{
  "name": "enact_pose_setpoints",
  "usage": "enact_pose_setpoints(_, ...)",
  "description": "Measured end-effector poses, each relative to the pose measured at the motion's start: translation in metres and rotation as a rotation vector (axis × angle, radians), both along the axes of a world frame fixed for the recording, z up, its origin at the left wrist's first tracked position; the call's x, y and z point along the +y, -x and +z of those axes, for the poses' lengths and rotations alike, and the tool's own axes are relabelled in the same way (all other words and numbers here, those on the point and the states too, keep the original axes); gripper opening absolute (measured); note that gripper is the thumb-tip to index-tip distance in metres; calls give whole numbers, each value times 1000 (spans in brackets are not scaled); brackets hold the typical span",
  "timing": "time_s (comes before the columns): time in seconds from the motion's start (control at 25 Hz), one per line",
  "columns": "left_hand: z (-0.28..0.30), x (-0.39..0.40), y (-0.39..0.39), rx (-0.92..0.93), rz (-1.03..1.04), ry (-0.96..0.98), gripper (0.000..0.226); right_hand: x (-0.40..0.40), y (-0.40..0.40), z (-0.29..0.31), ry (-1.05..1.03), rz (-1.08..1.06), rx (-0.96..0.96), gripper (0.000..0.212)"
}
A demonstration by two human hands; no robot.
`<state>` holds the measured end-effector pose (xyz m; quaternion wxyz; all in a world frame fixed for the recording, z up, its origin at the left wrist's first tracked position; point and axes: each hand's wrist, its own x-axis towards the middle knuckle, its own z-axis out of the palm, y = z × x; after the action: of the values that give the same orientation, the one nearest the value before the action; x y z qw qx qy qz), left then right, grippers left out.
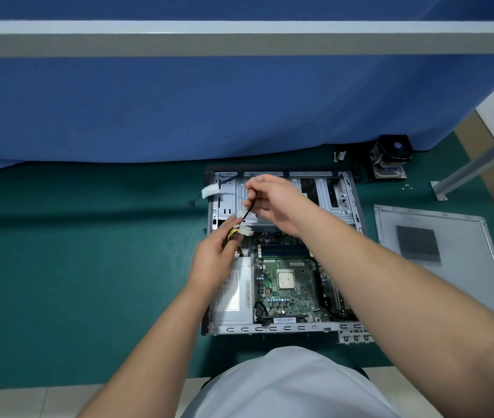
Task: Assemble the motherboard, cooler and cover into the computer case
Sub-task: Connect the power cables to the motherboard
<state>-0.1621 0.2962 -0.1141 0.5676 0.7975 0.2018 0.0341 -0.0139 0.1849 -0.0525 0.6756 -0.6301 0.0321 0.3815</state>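
The open computer case (284,328) lies flat on the green mat. The green motherboard (287,292) sits inside it with its bare CPU showing. My left hand (214,256) grips a white power connector with yellow and black wires (241,231) over the case's left side. My right hand (272,200) pinches a thin black cable above the drive bay. The cooler (390,158) stands at the back right, outside the case. The grey cover panel (438,257) with a mesh vent lies to the right of the case.
A blue partition wall rises right behind the case. A silver power supply (235,292) fills the case's near left corner. A white connector (210,190) hangs over the far left rim. Small screws (407,187) and a metal table leg (462,176) are at the right.
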Motion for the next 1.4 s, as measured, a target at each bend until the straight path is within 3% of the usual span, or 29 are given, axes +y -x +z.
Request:
enact_pose_setpoints(0.2,-1,9,5,4,38,-260,32,-33,-18,13,-23,-41,-141,20)
enact_pose_setpoints(0.36,7,24,-7,90,-28,-293,31,-56,-23,23,-83,-102,-225,19)
enact_pose_setpoints(0.64,18,42,-41,136,-156,-154,29,-105,-2,6,44,-140,-269,19)
enact_pose_setpoints(0.84,15,39,-63,212,-167,-162,7,-131,3,-12,82,-275,-246,21)
enact_pose_setpoints(1.12,14,26,-85,222,-119,-128,7,-136,7,-22,106,-323,-224,17)
enact_pose_setpoints(1.28,12,31,-92,253,-140,-212,21,-139,8,-27,86,-333,-203,17)
enact_pose_setpoints(1.4,11,32,-93,241,-168,-276,43,-142,6,-32,74,-342,-183,16)
